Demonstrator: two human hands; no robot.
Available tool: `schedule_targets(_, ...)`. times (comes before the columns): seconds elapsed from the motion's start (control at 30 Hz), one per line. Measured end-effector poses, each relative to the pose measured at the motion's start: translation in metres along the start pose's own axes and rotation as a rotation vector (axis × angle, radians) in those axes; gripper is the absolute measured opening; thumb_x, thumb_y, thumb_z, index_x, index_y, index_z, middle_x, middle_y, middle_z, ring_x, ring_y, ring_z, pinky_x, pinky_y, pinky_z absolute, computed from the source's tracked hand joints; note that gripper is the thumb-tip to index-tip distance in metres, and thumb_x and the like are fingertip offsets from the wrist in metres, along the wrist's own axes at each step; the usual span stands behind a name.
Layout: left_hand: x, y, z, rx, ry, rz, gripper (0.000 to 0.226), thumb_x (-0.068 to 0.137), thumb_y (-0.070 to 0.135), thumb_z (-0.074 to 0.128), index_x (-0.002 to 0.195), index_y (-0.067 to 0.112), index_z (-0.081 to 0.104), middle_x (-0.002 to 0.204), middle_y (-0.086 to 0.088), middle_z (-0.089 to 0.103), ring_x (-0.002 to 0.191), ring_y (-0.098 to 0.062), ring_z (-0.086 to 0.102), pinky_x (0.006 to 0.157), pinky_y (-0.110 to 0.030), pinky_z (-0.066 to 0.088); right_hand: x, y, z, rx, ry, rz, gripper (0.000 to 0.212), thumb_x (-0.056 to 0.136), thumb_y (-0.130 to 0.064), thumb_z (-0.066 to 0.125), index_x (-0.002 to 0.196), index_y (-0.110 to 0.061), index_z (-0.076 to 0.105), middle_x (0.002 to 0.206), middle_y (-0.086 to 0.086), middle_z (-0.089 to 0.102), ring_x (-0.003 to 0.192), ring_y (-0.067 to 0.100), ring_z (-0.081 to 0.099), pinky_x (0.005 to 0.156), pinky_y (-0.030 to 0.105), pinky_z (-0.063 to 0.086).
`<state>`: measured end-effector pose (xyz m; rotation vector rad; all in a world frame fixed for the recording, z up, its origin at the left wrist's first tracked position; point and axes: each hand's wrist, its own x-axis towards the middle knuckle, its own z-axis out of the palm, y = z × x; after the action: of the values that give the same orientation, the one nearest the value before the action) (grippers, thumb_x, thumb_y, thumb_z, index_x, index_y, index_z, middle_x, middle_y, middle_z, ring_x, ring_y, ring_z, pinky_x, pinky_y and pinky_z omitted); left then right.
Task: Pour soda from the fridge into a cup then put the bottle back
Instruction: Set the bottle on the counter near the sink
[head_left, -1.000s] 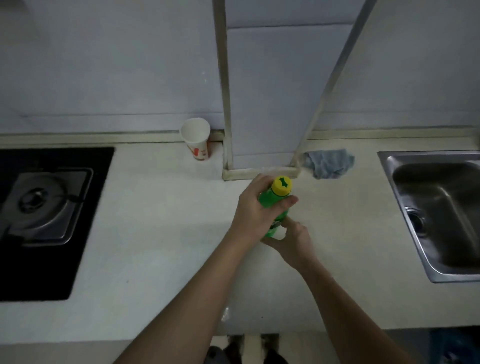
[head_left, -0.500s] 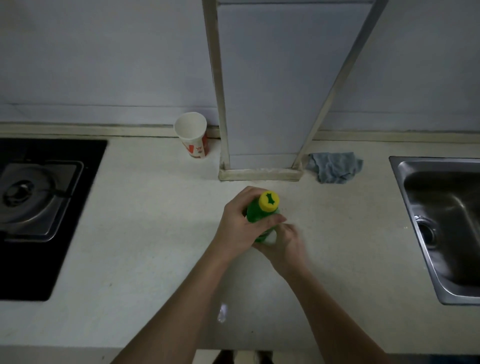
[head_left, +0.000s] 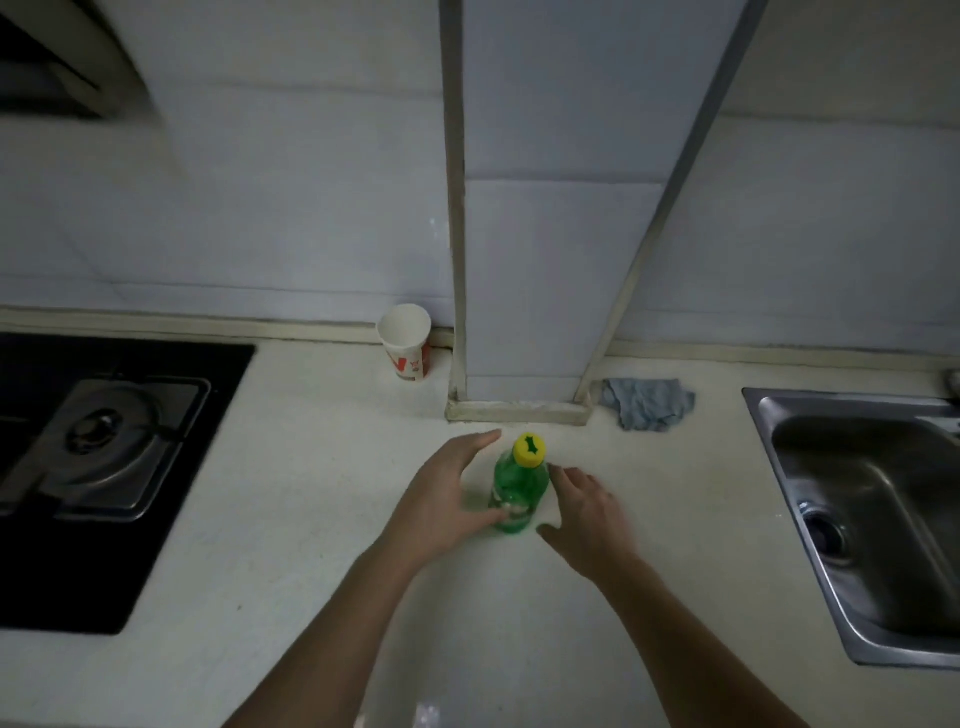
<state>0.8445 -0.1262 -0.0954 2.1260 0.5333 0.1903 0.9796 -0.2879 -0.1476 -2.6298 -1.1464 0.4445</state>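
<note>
Green soda bottle stands upright on the bench, capped. Left hand and right hand flank it, each grip apart, holding nothing. Judged light, smooth thin plastic; best taken round mid-body.

Dim kitchen: pale countertop under a tiled wall, black gas hob left, steel sink right.

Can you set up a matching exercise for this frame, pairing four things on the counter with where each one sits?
Things:
1. green soda bottle
2. paper cup
3. blue-grey cloth
4. gas burner

Places:
A. far left, in the black hob
B. between the left hand and right hand
C. right of the column base, towards the sink
D. against the wall, left of the column

Pairs: 1-B, 2-D, 3-C, 4-A
</note>
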Motion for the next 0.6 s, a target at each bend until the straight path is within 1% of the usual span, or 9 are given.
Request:
schedule_targets(0.07, -0.006, 0.000, -0.017, 0.132, -0.002, 0.007, 0.084, 0.074, 0.034, 0.083, 0.146, 0.039, 0.039, 0.148, 0.015, 0.043, 0.134, -0.006, 0.040, 0.113, -0.030, 0.035, 0.000, -0.003, -0.020, -0.048, 0.026, -0.026, 0.080, 0.085, -0.037, 0.072, 0.151, -0.023, 0.029, 0.150, 0.000, 0.043, 0.134, 0.020, 0.042, 0.110, 0.035, 0.036)
schedule_targets(0.13, -0.009, 0.005, -0.034, 0.254, 0.025, 0.028, 0.076, 0.080, 0.033, 0.076, 0.146, 0.039, 0.038, 0.148, 0.014, 0.042, 0.134, -0.010, 0.040, 0.111, -0.028, 0.035, 0.001, -0.009, -0.043, -0.087, 0.071, -0.058, 0.077, 0.087, -0.038, 0.069, 0.151, -0.023, 0.028, 0.152, 0.000, 0.040, 0.137, 0.020, 0.039, 0.113, 0.035, 0.033)
schedule_targets(0.2, -0.009, 0.015, -0.049, 0.360, 0.077, 0.069, 0.069, 0.084, 0.034, 0.069, 0.146, 0.037, 0.039, 0.147, 0.013, 0.043, 0.132, -0.011, 0.041, 0.107, -0.024, 0.036, 0.003, -0.015, -0.069, -0.126, 0.133, -0.080, 0.072, 0.089, -0.036, 0.066, 0.150, -0.023, 0.030, 0.151, 0.001, 0.042, 0.136, 0.020, 0.041, 0.112, 0.035, 0.033)
schedule_targets(0.3, -0.005, 0.039, -0.070, 0.506, 0.172, 0.145, 0.063, 0.087, 0.035, 0.064, 0.146, 0.033, 0.042, 0.145, 0.011, 0.047, 0.127, -0.016, 0.046, 0.102, -0.028, 0.039, 0.008, -0.026, -0.107, -0.132, 0.213, -0.105, 0.066, 0.089, -0.031, 0.065, 0.147, -0.019, 0.037, 0.144, 0.005, 0.049, 0.132, 0.025, 0.045, 0.108, 0.037, 0.037)
schedule_targets(0.37, 0.000, 0.055, -0.082, 0.584, 0.236, 0.202, 0.061, 0.085, 0.035, 0.064, 0.143, 0.030, 0.047, 0.141, 0.008, 0.053, 0.122, -0.020, 0.052, 0.097, -0.032, 0.044, 0.012, -0.032, -0.129, -0.112, 0.265, -0.123, 0.064, 0.086, -0.027, 0.064, 0.145, -0.017, 0.041, 0.141, 0.006, 0.053, 0.129, 0.027, 0.048, 0.105, 0.038, 0.040)
schedule_targets(0.5, 0.013, 0.080, -0.103, 0.714, 0.337, 0.263, 0.058, 0.079, 0.040, 0.059, 0.136, 0.029, 0.055, 0.129, 0.006, 0.062, 0.112, -0.022, 0.060, 0.092, -0.036, 0.050, 0.015, -0.045, -0.167, -0.119, 0.338, -0.160, 0.062, 0.087, -0.028, 0.059, 0.146, -0.021, 0.040, 0.144, 0.002, 0.049, 0.130, 0.024, 0.047, 0.104, 0.038, 0.039)
schedule_targets(0.6, 0.017, 0.093, -0.116, 0.758, 0.416, 0.269, 0.057, 0.074, 0.036, 0.064, 0.129, 0.027, 0.062, 0.121, 0.005, 0.067, 0.106, -0.022, 0.064, 0.089, -0.037, 0.054, 0.016, -0.054, -0.186, -0.126, 0.389, -0.203, 0.061, 0.088, -0.027, 0.059, 0.145, -0.021, 0.041, 0.143, 0.002, 0.049, 0.130, 0.024, 0.047, 0.106, 0.037, 0.038)
